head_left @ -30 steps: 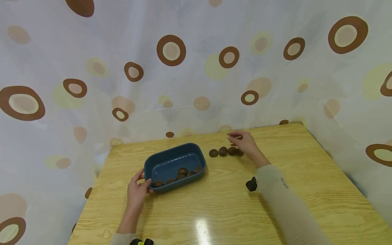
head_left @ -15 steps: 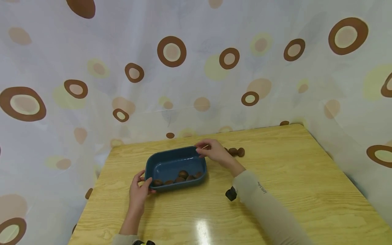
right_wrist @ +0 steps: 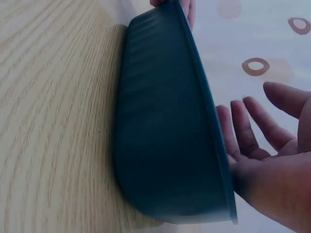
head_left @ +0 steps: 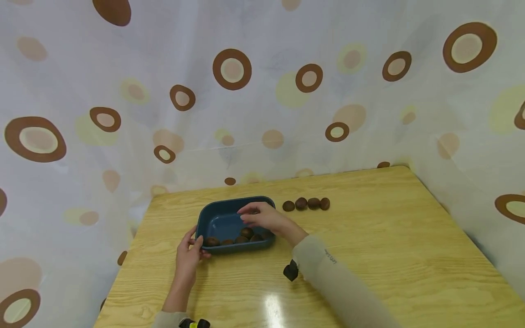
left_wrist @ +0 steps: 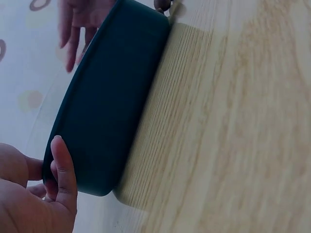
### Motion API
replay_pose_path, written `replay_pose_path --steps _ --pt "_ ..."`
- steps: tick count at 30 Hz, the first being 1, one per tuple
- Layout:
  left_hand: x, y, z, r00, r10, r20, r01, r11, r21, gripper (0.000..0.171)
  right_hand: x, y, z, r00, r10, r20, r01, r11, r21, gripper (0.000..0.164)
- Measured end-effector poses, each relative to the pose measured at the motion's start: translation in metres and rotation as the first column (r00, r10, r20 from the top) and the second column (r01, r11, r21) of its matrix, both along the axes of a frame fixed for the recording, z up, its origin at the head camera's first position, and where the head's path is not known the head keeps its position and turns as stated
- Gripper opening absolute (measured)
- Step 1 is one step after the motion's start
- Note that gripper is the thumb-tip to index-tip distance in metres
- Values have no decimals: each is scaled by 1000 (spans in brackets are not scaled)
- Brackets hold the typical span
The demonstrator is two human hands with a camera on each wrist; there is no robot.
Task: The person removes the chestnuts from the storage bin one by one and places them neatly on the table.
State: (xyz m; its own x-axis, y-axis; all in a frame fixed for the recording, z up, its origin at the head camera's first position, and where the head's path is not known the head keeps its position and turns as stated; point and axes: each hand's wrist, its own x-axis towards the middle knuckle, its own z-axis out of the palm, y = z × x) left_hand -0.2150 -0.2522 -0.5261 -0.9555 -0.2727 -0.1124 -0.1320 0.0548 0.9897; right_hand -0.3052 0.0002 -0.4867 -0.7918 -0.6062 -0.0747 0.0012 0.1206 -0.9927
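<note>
A dark blue rectangular box (head_left: 239, 248) with rounded corners stands on the table. My left hand (head_left: 187, 260) grips its left end, thumb against the near corner and fingers round the side. Several round dark-brown pieces (head_left: 247, 233) lie inside along the near wall; the frames do not show what kind they are. Over the right half of the box hovers my right hand (head_left: 266, 218), fingers loosely bent. The right wrist view shows that hand (right_wrist: 277, 160) beside the box rim with nothing between its fingers and thumb.
To the right of the box, several more round brown pieces (head_left: 301, 203) form a short row near the back of the wooden table (head_left: 369, 237). A white curtain (head_left: 262, 100) with brown ring patterns hangs behind the table and along its sides.
My right hand has moved left from above the row of brown pieces, across the box's right rim, to over its inside. The left hand keeps its grip on the box.
</note>
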Motion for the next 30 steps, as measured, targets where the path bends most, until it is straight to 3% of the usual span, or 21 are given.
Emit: replay_pose_path --steps 4,9,19,30 --pt "-2 -1 -1 1000 -5 -1 5 1000 -8 46 -1 -5 -3 999 -49 19 47 995 90 33" --pt "-5 -2 -2 1000 -10 -13 10 1000 -19 45 -3 -11 -7 996 -58 62 47 985 164 30" --pt "-6 0 -3 1000 4 -3 -4 1000 -11 45 -2 -25 -20 990 -63 125 41 984 172 25" --pt "-8 -1 -6 1000 10 -11 -10 1000 20 45 -1 -29 -29 997 -50 52 39 979 201 26"
